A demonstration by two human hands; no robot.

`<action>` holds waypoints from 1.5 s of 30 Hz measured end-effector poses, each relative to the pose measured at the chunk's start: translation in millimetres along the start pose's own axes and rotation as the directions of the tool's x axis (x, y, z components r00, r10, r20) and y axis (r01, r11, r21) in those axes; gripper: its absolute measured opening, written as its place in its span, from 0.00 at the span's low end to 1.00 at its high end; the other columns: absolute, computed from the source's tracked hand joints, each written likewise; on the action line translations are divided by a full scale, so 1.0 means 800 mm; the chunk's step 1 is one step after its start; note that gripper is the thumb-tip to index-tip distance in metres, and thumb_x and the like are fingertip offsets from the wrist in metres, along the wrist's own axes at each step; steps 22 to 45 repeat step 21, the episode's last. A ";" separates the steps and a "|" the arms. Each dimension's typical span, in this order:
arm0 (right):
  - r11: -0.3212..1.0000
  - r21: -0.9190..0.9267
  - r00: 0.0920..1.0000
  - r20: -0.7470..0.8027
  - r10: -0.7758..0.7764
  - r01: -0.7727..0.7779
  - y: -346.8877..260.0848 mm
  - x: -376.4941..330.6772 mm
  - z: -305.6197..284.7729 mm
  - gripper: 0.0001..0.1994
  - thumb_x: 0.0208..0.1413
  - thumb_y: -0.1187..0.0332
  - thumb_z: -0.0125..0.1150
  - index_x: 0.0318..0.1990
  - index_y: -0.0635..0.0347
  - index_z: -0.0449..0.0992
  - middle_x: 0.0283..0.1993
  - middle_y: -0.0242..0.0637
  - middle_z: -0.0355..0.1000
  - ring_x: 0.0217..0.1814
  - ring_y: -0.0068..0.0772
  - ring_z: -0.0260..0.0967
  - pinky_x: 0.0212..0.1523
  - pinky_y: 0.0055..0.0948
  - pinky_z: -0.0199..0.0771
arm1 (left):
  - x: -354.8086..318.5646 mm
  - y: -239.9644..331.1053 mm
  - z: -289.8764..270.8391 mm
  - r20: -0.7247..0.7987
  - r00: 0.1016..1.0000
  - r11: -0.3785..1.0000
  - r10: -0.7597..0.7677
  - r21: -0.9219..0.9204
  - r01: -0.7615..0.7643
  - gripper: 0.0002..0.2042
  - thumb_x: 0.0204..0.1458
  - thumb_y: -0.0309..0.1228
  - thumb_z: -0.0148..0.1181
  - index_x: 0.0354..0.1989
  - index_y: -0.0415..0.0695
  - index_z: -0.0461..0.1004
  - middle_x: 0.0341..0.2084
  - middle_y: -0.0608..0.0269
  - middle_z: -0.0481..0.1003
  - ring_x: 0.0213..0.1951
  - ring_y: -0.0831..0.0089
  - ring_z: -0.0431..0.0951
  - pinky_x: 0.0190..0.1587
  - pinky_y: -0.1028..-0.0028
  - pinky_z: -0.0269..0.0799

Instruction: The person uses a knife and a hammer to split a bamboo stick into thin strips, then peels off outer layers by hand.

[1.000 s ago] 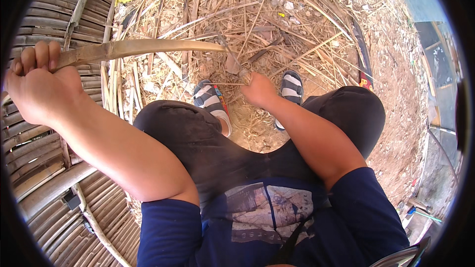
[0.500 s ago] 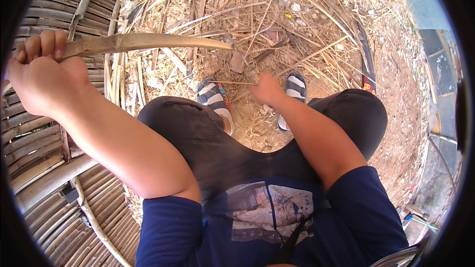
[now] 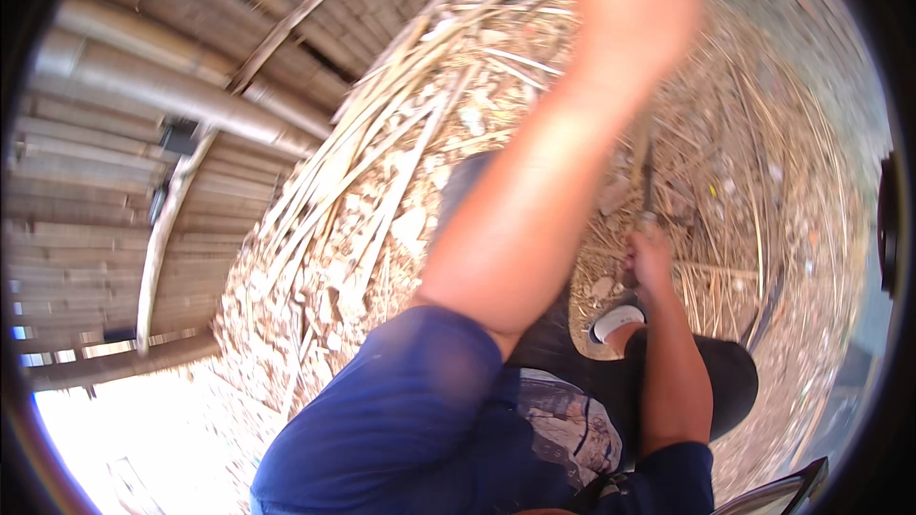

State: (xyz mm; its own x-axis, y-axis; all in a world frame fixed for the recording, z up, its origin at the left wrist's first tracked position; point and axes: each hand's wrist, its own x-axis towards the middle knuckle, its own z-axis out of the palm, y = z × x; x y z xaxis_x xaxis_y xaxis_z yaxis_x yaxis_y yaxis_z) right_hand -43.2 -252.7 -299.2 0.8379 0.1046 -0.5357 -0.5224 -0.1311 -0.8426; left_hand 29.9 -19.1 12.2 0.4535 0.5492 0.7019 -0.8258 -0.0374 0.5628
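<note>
My left hand is raised far out at the upper edge, smeared by motion, its fingers partly cut off by the frame. Whether it holds anything does not show. Lower down, between my knees, my right hand is closed around the handle of a knife. Its narrow dark blade points away from me, and a blurred tan strip lies close beside it below my left wrist; what that strip is cannot be made out.
Split canes and straw litter the ground. A bamboo slat wall stands on the left, with poles across it. My foot in a sandal is below my right hand. A blurred grey-blue surface lies at the far right.
My left hand has swung from the far left to the upper right; the bamboo strip it gripped no longer shows clearly. The view has turned left. My right hand still grips the knife.
</note>
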 end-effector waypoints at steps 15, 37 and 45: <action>0.963 -0.135 0.968 -0.057 -0.244 0.234 -0.098 -0.097 -0.038 0.07 0.58 0.68 0.59 0.39 0.54 0.66 0.24 0.27 0.61 0.17 0.20 0.57 0.18 0.21 0.58 | -0.032 0.044 0.000 -0.071 0.997 0.999 0.037 -0.026 -0.039 0.09 0.57 0.26 0.56 0.28 0.32 0.70 0.20 0.39 0.73 0.25 0.40 0.75 0.28 0.56 0.67; 0.997 -0.029 0.997 -0.025 -0.079 0.078 -0.074 -0.056 -0.015 0.09 0.58 0.67 0.61 0.41 0.56 0.67 0.23 0.29 0.62 0.18 0.23 0.59 0.20 0.28 0.65 | -0.002 0.062 -0.064 0.014 0.986 0.985 -0.169 0.025 0.168 0.14 0.61 0.35 0.60 0.33 0.35 0.71 0.27 0.38 0.75 0.34 0.51 0.81 0.37 0.50 0.70; 0.997 -0.029 0.997 -0.025 -0.079 0.078 -0.074 -0.056 -0.015 0.09 0.58 0.67 0.61 0.41 0.56 0.67 0.23 0.29 0.62 0.18 0.23 0.59 0.20 0.28 0.65 | -0.002 0.062 -0.064 0.014 0.986 0.985 -0.169 0.025 0.168 0.14 0.61 0.35 0.60 0.33 0.35 0.71 0.27 0.38 0.75 0.34 0.51 0.81 0.37 0.50 0.70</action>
